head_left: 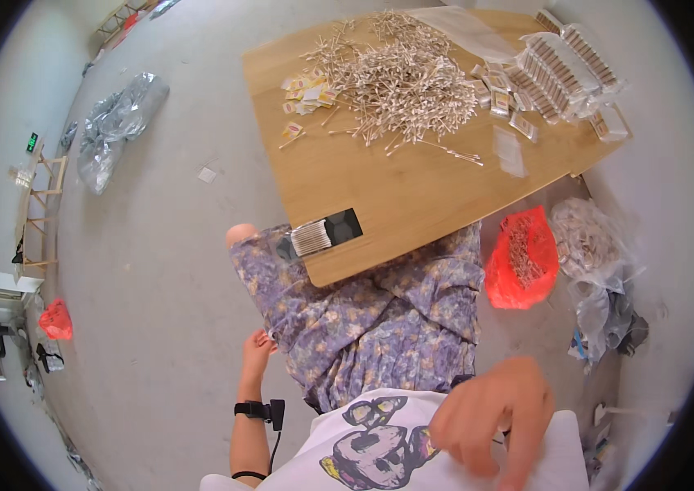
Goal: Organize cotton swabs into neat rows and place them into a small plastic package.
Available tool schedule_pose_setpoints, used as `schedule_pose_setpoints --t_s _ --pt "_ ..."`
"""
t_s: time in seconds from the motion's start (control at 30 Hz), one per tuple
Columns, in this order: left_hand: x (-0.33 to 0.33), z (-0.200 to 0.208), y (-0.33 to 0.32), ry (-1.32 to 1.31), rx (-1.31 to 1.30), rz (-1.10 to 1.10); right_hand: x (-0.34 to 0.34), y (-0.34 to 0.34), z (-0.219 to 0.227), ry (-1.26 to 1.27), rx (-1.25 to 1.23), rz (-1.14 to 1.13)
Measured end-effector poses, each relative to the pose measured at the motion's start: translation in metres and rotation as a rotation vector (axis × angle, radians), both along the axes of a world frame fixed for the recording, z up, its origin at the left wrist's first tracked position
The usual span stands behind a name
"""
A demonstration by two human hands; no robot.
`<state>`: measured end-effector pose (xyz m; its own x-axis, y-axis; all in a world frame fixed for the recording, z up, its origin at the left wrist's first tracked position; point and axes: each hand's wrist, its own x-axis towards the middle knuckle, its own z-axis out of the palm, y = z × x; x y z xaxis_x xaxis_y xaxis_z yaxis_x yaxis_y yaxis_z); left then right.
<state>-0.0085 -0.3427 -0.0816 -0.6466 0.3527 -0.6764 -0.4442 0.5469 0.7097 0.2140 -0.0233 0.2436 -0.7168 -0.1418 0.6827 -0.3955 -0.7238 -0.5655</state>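
Note:
My left hand (258, 350) hangs low beside my left thigh, its fingers curled near the edge of the patterned skirt; a small white spot shows at the fingertips, too small to name. Raised close in front of my shirt, my right hand (498, 421) has loosely bent fingers, a little blurred, with nothing seen in them. Neither hand touches the table (412, 184). At the table's near left corner, a row of cotton swabs (311, 239) lies in a clear package, with a black holder (344, 224) beside it. A big loose pile of cotton swabs (412, 82) covers the far part.
Yellow-and-white cards (309, 94) lie left of the pile. Stacked swab packs (551, 69) and a clear bag (509, 151) are on the right. Right of my lap stand a red bag (522, 258) with swabs and a clear sack (588, 237). Plastic sheeting (120, 123) lies on the floor.

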Motion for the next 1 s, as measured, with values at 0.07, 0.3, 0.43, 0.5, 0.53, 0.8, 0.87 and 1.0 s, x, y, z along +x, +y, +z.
schedule_pose_setpoints --t_s 0.07,0.3,0.43,0.5,0.53,0.8,0.87,1.0 --pt "-0.004 -0.004 0.003 0.040 0.007 -0.013 0.022 0.007 -0.025 -0.132 -0.001 -0.121" --pt "-0.058 0.071 0.115 0.677 0.072 -0.074 0.012 0.024 -0.098 -0.668 -0.242 -0.457" --pt "-0.109 0.114 0.227 0.860 0.177 -0.258 -0.015 0.037 -0.129 -0.744 -0.309 -0.438" --pt "-0.139 0.106 0.282 0.935 0.273 -0.369 -0.029 0.040 -0.131 -0.866 -0.283 -0.478" --pt "-0.159 0.092 0.306 0.930 0.241 -0.413 -0.035 0.042 -0.132 -0.868 -0.286 -0.470" --pt "-0.218 0.041 0.417 0.948 -0.140 -0.564 -0.034 0.061 -0.146 -1.146 -0.279 -0.606" --pt "-0.221 0.040 0.422 0.906 -0.160 -0.581 -0.034 0.066 -0.149 -1.171 -0.266 -0.619" --pt "-0.215 0.064 0.412 0.852 0.034 -0.428 -0.047 0.075 -0.142 -1.182 -0.251 -0.597"
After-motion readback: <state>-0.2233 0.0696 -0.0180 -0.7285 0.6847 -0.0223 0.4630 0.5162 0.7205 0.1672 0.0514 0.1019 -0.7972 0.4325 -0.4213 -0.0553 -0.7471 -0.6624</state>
